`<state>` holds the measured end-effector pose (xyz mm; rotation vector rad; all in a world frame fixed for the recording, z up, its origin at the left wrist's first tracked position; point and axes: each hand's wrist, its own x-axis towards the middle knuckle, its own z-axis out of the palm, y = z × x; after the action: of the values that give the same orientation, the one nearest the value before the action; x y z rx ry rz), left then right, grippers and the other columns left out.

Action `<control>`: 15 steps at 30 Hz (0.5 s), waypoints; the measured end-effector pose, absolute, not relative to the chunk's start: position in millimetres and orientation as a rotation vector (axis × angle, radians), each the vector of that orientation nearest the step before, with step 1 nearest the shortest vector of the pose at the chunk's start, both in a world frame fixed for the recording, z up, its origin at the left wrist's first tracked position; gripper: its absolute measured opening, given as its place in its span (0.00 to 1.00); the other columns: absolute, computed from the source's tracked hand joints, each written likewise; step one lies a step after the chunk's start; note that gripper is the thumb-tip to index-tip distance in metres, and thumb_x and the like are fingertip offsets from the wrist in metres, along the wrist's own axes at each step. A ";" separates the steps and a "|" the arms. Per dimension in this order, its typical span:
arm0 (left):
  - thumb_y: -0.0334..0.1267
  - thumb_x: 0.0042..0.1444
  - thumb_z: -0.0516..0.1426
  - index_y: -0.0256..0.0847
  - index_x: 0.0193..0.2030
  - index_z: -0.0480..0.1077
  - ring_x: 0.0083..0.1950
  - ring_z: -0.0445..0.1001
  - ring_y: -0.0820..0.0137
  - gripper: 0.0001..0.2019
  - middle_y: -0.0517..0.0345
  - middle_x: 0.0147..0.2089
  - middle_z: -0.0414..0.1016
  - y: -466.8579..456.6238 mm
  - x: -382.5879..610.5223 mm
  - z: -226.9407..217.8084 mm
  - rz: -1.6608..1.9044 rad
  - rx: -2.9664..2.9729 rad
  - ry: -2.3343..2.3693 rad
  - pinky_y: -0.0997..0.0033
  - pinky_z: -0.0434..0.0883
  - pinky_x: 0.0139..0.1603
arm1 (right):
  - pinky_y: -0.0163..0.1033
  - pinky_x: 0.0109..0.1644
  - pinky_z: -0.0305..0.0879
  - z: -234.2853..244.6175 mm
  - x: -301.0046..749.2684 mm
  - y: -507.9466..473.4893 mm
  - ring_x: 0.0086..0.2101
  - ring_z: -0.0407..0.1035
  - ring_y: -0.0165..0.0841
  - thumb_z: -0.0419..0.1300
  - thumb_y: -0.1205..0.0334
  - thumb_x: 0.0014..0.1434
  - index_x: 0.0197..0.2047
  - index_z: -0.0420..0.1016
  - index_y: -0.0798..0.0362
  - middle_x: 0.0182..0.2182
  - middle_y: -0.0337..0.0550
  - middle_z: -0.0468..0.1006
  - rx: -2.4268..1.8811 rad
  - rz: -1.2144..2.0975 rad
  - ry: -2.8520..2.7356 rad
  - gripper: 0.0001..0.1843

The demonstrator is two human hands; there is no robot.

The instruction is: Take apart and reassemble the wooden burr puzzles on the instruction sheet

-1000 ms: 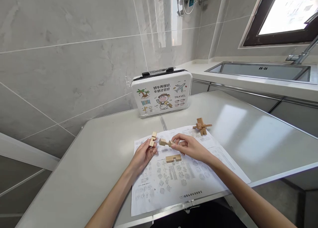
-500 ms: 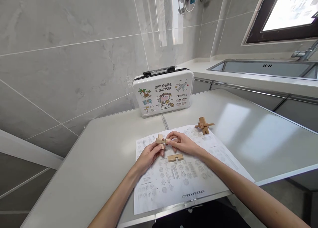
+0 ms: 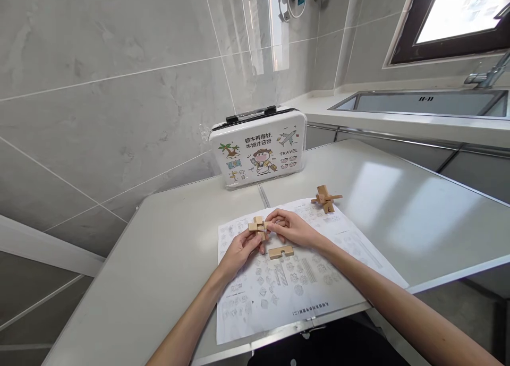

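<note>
Several pale wooden puzzle pieces cross one another in a small interlocking cluster (image 3: pixel 258 223) above the printed sheet. My left hand (image 3: pixel 239 250) is closed on the lower left of this cluster, thumb on the bottom piece. From the right, my right hand (image 3: pixel 290 228) pinches the end of a piece at the cluster's right side; the fingers hide most of that piece. A single notched wooden bar (image 3: pixel 281 252) lies on the sheet just below the hands, its notch facing me. The printed sheet (image 3: pixel 279 307) carries rows of small diagrams.
A darker assembled wooden burr puzzle (image 3: pixel 325 198) sits at the sheet's upper right edge. Behind it, a white cartoon-printed case (image 3: pixel 258 151) in clear wrap stands against the tiled wall. A sink (image 3: pixel 422 104) is set in the counter at the back right.
The piece in my right hand has moved left, into the cluster, closing the gap between them. The view has shifted slightly. The loose notched bar stays put.
</note>
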<state>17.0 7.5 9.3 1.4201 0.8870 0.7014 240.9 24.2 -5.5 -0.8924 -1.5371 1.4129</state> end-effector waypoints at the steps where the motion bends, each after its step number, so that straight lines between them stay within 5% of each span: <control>1: 0.53 0.67 0.59 0.38 0.52 0.76 0.38 0.72 0.67 0.20 0.56 0.34 0.75 7.4 16.9 9.4 0.702 1.412 0.887 0.67 0.67 0.47 | 0.35 0.29 0.63 -6.0 240.9 24.4 0.24 0.67 0.27 0.65 0.41 0.64 0.47 0.74 0.52 0.34 0.42 0.81 -0.891 1.413 -1.536 0.22; 10: 0.52 0.67 0.61 0.38 0.53 0.76 0.38 0.73 0.68 0.19 0.53 0.38 0.77 6.9 16.4 8.3 0.736 1.397 0.861 0.67 0.69 0.48 | 0.36 0.29 0.63 -6.7 241.5 24.1 0.24 0.67 0.29 0.67 0.40 0.62 0.47 0.75 0.52 0.33 0.41 0.81 -0.900 1.401 -1.537 0.23; 15: 0.50 0.67 0.61 0.45 0.73 0.58 0.37 0.75 0.70 0.32 0.48 0.51 0.80 3.4 19.7 6.5 0.771 1.343 0.808 0.63 0.72 0.49 | 0.37 0.30 0.62 -7.7 242.4 25.4 0.24 0.67 0.30 0.67 0.39 0.62 0.47 0.76 0.52 0.29 0.38 0.78 -0.899 1.393 -1.550 0.24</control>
<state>19.7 3.4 6.5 1.3433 0.8082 0.7706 242.4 25.4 -7.7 -0.8987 -1.5495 1.3935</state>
